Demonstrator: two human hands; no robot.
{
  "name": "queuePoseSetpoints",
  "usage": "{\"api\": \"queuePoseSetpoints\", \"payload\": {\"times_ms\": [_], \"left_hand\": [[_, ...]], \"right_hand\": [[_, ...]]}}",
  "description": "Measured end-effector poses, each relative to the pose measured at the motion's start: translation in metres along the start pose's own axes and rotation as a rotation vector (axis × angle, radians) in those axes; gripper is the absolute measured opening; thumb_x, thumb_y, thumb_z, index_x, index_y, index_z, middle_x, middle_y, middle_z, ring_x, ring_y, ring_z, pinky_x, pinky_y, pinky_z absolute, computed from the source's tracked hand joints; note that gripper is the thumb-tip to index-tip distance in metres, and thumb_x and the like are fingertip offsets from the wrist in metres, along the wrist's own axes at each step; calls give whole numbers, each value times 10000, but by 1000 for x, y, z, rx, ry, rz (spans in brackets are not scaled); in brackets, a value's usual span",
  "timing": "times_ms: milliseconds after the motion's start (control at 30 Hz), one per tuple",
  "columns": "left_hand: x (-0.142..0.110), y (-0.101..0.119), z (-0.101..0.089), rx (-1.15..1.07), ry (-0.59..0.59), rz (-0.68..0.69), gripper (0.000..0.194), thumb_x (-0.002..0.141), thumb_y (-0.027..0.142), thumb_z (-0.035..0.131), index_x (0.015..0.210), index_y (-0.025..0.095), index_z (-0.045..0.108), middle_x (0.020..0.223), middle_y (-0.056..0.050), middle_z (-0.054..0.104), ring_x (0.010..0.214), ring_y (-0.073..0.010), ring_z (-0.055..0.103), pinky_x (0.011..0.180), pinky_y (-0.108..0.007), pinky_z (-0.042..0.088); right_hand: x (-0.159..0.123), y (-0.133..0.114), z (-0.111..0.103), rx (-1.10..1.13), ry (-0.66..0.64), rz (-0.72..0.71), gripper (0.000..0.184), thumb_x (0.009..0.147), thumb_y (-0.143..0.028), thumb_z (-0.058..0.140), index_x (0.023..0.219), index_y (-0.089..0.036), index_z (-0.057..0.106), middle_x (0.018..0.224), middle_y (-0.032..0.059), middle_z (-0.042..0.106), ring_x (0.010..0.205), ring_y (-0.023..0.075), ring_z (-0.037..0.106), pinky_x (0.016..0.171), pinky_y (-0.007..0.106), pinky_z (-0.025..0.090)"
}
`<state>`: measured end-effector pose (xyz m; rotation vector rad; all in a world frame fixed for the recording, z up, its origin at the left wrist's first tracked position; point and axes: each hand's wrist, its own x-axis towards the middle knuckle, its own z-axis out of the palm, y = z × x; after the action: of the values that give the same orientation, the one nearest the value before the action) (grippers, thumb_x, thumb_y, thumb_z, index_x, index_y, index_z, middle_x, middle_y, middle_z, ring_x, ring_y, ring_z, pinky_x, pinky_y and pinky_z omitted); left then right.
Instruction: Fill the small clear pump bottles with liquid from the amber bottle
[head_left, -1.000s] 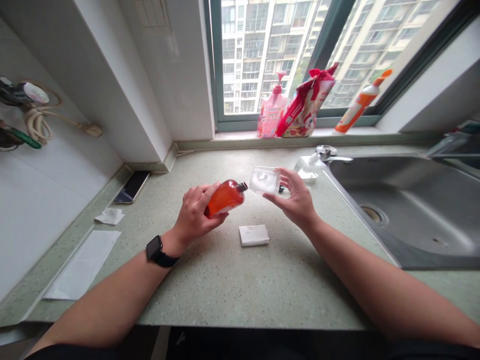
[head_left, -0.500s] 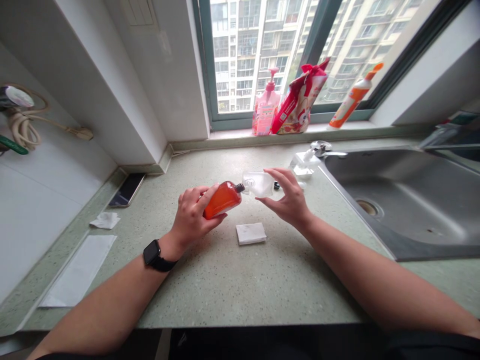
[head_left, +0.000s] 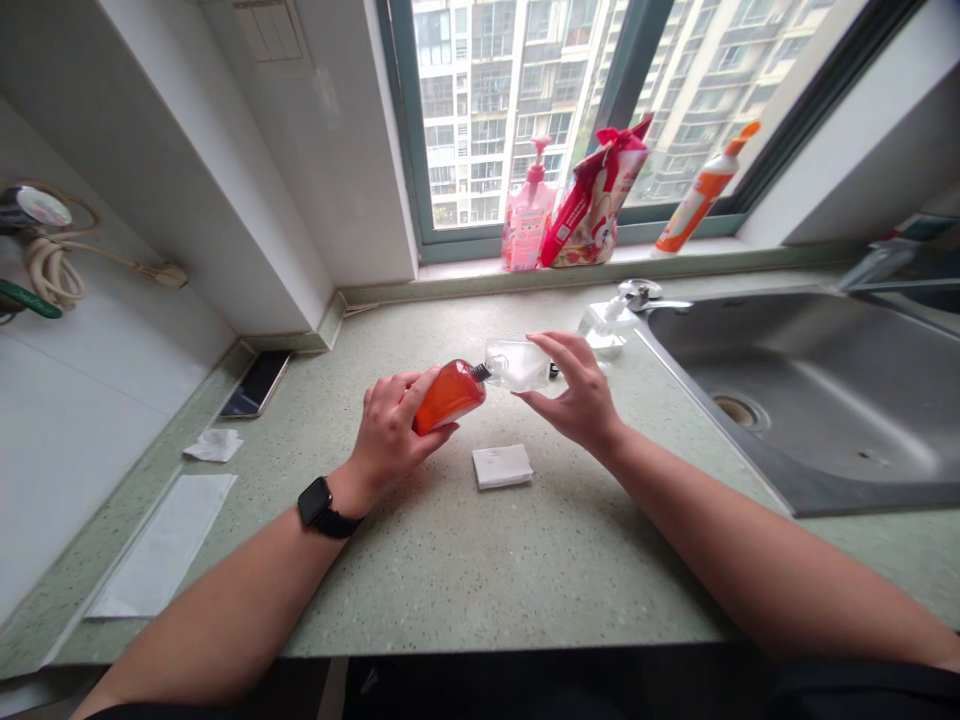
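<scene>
My left hand (head_left: 394, 425) grips a flat bottle of orange liquid (head_left: 448, 397), its dark threaded neck pointing right. My right hand (head_left: 574, 395) holds a small clear plastic bottle (head_left: 517, 365) by its far end, fingers above and thumb below. The clear bottle lies almost level, with its mouth pressed against the orange bottle's neck, so the join is partly hidden. A small black cap (head_left: 553, 371) shows just behind my right fingers. A folded white cloth (head_left: 502, 466) lies on the speckled green counter (head_left: 480, 590) below my hands.
A steel sink (head_left: 795, 400) lies to the right, with a faucet (head_left: 639, 293) behind it. A phone (head_left: 255, 384), tissue (head_left: 214, 445) and paper sheet (head_left: 161, 545) lie left. A pink pump bottle (head_left: 529, 215) and a red pouch (head_left: 592, 200) stand on the sill.
The clear bottle has turned from lying face-up to pointing its mouth left, now touching the orange bottle's neck. The view has tilted slightly and shifted.
</scene>
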<state>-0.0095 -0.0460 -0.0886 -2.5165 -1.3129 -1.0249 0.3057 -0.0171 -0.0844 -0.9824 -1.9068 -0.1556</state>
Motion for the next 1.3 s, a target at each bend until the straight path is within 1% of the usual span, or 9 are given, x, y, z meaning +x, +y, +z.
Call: {"api": "queuePoseSetpoints", "payload": {"times_ms": [233, 533, 767, 933, 1033, 1167, 1300], "left_hand": [[7, 2, 9, -20, 10, -10, 798, 980, 560, 777, 1666, 284, 476, 1398, -134, 689, 1199, -348, 630, 1083, -523, 469], [10, 1, 17, -83, 0, -34, 830, 967, 612, 786, 1653, 258, 481, 1400, -144, 702, 1200, -344, 655, 1080, -529, 495], [10, 3, 17, -167, 4, -30, 824, 962, 625, 794, 1632, 251, 494, 1399, -144, 715, 1214, -339, 676, 1088, -523, 520], [9, 3, 18, -204, 4, -45, 829, 959, 639, 794, 1629, 255, 495, 1415, -150, 716, 1240, -337, 688, 1114, -539, 527], [9, 3, 19, -226, 8, -62, 834, 957, 643, 795, 1633, 260, 493, 1432, -155, 713, 1257, -336, 693, 1122, -539, 536], [9, 3, 20, -254, 12, -89, 833, 956, 652, 792, 1631, 261, 500, 1444, -153, 710, 1259, -328, 703, 1108, -512, 557], [8, 2, 20, -261, 16, -113, 835, 948, 677, 788, 1619, 258, 517, 1408, -145, 728, 1238, -325, 714, 1096, -505, 572]], "right_hand": [[4, 1, -3, -7, 41, -28, 789, 914, -260, 802, 1634, -387, 505, 1389, 110, 658, 1305, 352, 668, 1118, 593, 617], [9, 0, -9, -34, 27, 8, 800, 881, -251, 811, 1625, -381, 544, 1425, 117, 642, 1326, 374, 658, 1148, 623, 594], [15, -10, -20, -67, -26, -15, 751, 924, -271, 783, 1630, -350, 538, 1424, 134, 648, 1328, 369, 657, 1126, 595, 605], [18, -18, -26, -116, -65, 24, 768, 923, -259, 766, 1646, -352, 525, 1427, 138, 642, 1337, 381, 643, 1126, 604, 600], [22, -21, -28, -139, -81, 27, 776, 918, -258, 768, 1648, -359, 524, 1421, 137, 644, 1330, 384, 643, 1111, 608, 604], [27, -22, -27, -148, -89, 15, 755, 907, -255, 773, 1624, -343, 552, 1404, 143, 645, 1294, 379, 654, 1076, 588, 614], [31, -23, -25, -157, -101, 8, 739, 912, -263, 768, 1618, -324, 560, 1401, 147, 638, 1295, 376, 646, 1091, 588, 603]]}}
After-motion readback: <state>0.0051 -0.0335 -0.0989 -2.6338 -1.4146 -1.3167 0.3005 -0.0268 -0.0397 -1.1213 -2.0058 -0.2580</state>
